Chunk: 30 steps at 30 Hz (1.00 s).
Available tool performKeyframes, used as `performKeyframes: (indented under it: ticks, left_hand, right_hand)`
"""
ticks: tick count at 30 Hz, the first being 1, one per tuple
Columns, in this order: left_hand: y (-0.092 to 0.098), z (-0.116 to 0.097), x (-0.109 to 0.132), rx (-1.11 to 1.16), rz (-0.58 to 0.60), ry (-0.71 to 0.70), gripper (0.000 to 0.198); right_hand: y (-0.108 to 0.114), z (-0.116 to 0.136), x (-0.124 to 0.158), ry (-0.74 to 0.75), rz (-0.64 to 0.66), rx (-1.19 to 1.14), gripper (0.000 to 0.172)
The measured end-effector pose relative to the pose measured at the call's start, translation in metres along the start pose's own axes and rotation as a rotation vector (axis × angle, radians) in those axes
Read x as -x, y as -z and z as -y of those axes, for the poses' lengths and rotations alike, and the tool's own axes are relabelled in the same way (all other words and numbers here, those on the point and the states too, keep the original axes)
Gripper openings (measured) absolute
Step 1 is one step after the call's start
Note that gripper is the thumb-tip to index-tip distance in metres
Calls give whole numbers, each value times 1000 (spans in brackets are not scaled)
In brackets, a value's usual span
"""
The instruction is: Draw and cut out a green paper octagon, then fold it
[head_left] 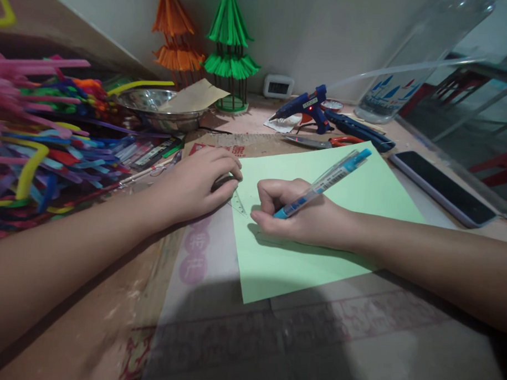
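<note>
A light green sheet of paper (pixel 352 215) lies on a cardboard mat (pixel 209 255). My right hand (pixel 302 214) is closed around a blue pen (pixel 324 181), its tip down near the sheet's left edge. My left hand (pixel 199 182) rests palm down beside it, fingers curled over a small clear triangular ruler (pixel 238 203) at the paper's left edge. The ruler's upper part is hidden under the fingers.
A heap of coloured straws (pixel 43 138) fills the left. Behind stand a metal bowl (pixel 156 106), orange (pixel 175 37) and green (pixel 230 45) straw trees, a blue glue gun (pixel 306 106), scissors (pixel 321 141), a plastic jar (pixel 407 62). A phone (pixel 440 185) lies right.
</note>
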<state>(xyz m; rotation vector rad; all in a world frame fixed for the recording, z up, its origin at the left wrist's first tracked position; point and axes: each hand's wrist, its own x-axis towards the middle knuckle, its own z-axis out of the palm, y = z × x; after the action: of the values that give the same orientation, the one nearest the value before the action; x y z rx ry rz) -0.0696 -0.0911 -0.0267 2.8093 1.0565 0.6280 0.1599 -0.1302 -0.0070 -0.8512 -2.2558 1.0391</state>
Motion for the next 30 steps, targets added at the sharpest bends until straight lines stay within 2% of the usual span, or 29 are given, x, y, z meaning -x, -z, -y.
performKeyframes:
  ticks: [13, 17, 22, 24, 27, 30]
  left_hand:
    - [0, 0, 1, 6, -3, 2, 25]
    - [-1, 2, 2, -2, 2, -9, 26]
    - [6, 14, 0, -18, 68, -27, 32]
    - [13, 18, -1, -43, 113, -13, 34]
    - [26, 17, 0, -77, 161, 28, 35]
    - [34, 8, 1, -99, 156, 44, 32]
  right_hand:
    - [-1, 1, 1, -48, 13, -47, 30]
    - [2, 0, 1, -77, -40, -126, 31]
    - [22, 4, 2, -5, -237, -196, 37]
    - [34, 7, 2, 0, -306, -185, 32]
    - [49, 9, 3, -6, -331, -206, 24]
    - [56, 10, 4, 59, -346, -233, 35]
